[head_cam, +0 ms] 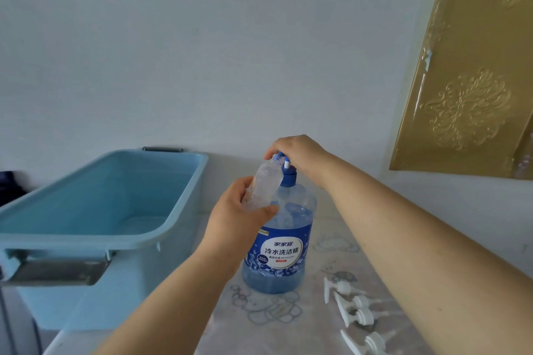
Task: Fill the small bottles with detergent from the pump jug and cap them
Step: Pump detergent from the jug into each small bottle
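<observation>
A large clear detergent jug [281, 248] with a blue label and blue liquid stands on the table. Its blue and white pump [287, 171] rises from the neck. My right hand [300, 153] lies over the pump head, fingers curled round it. My left hand [239, 216] grips a small clear bottle [264, 184], tilted with its mouth up under the pump spout. Three white pump caps [353, 310] lie on the table to the right of the jug.
A big light-blue plastic tub [95, 210] with grey handles sits left of the jug, close to my left arm. A white wall stands behind. A gold embossed panel [467, 81] leans at the right. The table carries a patterned cover [268, 308].
</observation>
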Demonstrator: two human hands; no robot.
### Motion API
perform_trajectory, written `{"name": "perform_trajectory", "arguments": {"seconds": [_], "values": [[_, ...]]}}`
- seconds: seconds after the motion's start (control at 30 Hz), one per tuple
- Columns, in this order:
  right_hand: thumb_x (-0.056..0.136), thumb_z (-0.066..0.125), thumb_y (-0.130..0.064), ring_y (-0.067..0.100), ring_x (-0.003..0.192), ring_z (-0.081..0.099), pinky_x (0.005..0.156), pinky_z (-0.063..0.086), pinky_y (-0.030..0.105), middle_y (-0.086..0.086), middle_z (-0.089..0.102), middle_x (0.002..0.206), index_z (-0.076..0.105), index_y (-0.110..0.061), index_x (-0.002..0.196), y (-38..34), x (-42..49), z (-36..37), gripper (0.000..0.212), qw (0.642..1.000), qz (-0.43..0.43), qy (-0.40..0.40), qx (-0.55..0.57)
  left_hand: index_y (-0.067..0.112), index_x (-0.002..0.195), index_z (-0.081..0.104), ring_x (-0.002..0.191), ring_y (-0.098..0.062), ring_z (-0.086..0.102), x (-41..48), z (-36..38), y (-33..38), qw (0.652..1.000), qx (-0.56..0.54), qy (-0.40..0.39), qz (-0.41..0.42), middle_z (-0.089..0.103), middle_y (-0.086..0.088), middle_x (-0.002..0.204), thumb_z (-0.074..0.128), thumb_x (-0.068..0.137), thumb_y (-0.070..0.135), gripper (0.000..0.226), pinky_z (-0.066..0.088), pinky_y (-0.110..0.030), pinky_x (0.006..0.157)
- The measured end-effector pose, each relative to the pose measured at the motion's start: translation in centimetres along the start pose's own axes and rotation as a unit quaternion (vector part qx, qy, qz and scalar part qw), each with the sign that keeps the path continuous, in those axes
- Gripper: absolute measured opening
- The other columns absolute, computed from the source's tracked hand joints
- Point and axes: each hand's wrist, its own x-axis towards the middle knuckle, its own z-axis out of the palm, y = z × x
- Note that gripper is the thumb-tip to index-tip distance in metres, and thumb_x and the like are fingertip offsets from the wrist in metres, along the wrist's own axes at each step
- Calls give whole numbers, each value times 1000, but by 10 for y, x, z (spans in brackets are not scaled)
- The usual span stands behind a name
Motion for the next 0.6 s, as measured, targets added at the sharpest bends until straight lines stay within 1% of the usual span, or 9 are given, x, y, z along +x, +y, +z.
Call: {"name": "perform_trajectory", "arguments": {"seconds": [0.03, 0.13, 0.23, 0.33, 0.43, 0.47, 0.5, 0.57, 0.6], "values": [[91, 45, -14, 11, 66, 49, 61, 38, 21, 9, 60, 86, 71, -7, 98, 1, 0, 0, 27, 1000, 1, -3, 0, 35, 104, 59, 85, -19, 68, 0, 1, -1, 1000, -3, 3, 2, 70, 4, 94, 75, 77, 18, 35, 57, -41, 76], [93, 44, -12, 9, 62, 46, 59, 37, 18, 1, 55, 74, 68, -2, 108, 2, 0, 0, 30, 1000, -18, -8, -15, 37, 103, 59, 86, -18, 68, 0, 3, -5, 1000, -15, 11, 2, 69, 6, 93, 75, 77, 21, 34, 56, -44, 80], [92, 43, -13, 11, 66, 50, 66, 40, 22, 1, 60, 82, 71, -6, 104, 2, -3, 1, 31, 1000, -5, -9, 10, 38, 100, 59, 86, -21, 68, -2, 5, -9, 999, -33, 15, 1, 70, 4, 93, 75, 76, 20, 33, 55, -48, 82], [96, 42, -30, 7, 66, 49, 61, 37, 19, -10, 59, 78, 70, -9, 106, -3, -9, -3, 36, 997, 26, -5, 68, 39, 98, 59, 87, -21, 69, -7, 7, -11, 999, -48, 12, -1, 71, 4, 93, 74, 77, 17, 34, 55, -48, 84], [97, 35, -53, 3, 72, 53, 54, 39, 15, -7, 59, 83, 61, -13, 120, -5, -17, -6, 53, 992, 31, -16, 118, 39, 99, 59, 87, -20, 69, -16, 9, -13, 998, -69, -1, 3, 71, 4, 93, 72, 79, 15, 34, 56, -45, 83], [96, 33, -57, 6, 77, 56, 53, 41, 14, -3, 60, 87, 58, -15, 123, -6, -21, -6, 56, 989, 32, -11, 141, 39, 101, 59, 88, -19, 69, -20, 9, -13, 997, -78, -7, 5, 71, 3, 94, 72, 80, 15, 35, 56, -43, 82], [94, 32, -61, 11, 88, 60, 59, 41, 16, -1, 61, 93, 55, -16, 126, -5, -23, -6, 60, 987, 33, 2, 159, 38, 103, 59, 88, -18, 69, -24, 9, -14, 996, -89, -13, 7, 71, 3, 96, 72, 80, 15, 36, 56, -39, 79], [92, 34, -63, 21, 114, 56, 79, 36, 24, 2, 60, 115, 52, -17, 132, 0, -26, -8, 63, 980, 23, 57, 189, 33, 109, 59, 89, -19, 70, -30, 10, -14, 992, -124, -31, 3, 72, -1, 100, 73, 79, 13, 39, 55, -34, 76], [92, 36, -61, 21, 119, 53, 83, 33, 26, 1, 57, 122, 52, -17, 131, 2, -29, -9, 61, 975, 14, 87, 204, 31, 112, 59, 91, -21, 70, -33, 10, -15, 989, -144, -42, -1, 71, -4, 102, 76, 77, 14, 42, 56, -36, 76]]}}
